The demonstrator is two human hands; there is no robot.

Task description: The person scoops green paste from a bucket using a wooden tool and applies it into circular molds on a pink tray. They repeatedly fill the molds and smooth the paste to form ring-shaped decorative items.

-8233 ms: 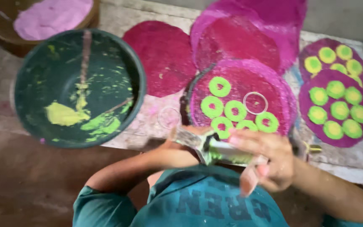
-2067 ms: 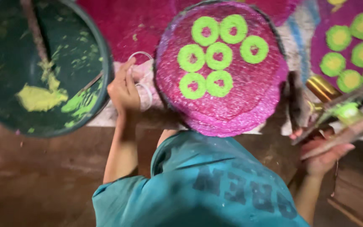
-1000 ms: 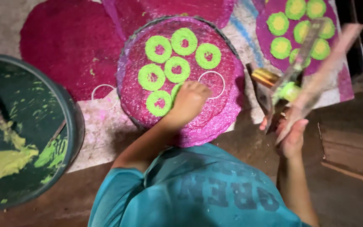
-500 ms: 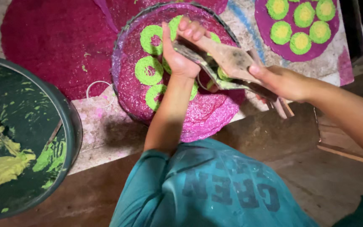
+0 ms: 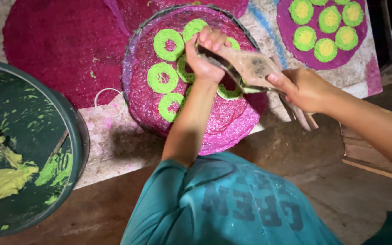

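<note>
Both hands now meet over the pink disc [image 5: 232, 122]. Left hand [image 5: 205, 61] and right hand [image 5: 305, 88] clamp the metal press [image 5: 246, 68], laying green rings [image 5: 163, 78]; next ring needs a bare patch.

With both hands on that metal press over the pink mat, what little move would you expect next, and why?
Probably a squeeze of the press to lay green paste in the bare pink patch under it. The left hand grips its front end and the right hand its handle, holding it just over the round pink mat. Green rings already fill the mat's far and left parts, while the near side is bare.
</note>
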